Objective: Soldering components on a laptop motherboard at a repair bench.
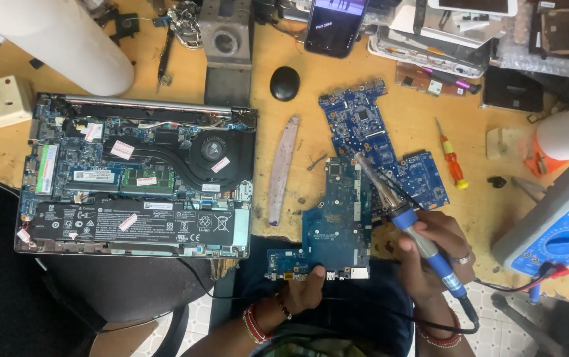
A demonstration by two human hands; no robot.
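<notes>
Right hand (433,254) is gripping the blue soldering iron (407,221), fingers wrapped around the handle, long axis running diagonally, tip pointing up-left onto the blue motherboard (334,221). Left hand (304,291) is steadying the board's near edge, fingers curled, thumb pressing. Opened laptop (135,175) is lying well left

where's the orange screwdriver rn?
Head view, right of centre: the orange screwdriver lies on the wooden table, just right of the upper blue circuit board, left of the multimeter.
</notes>
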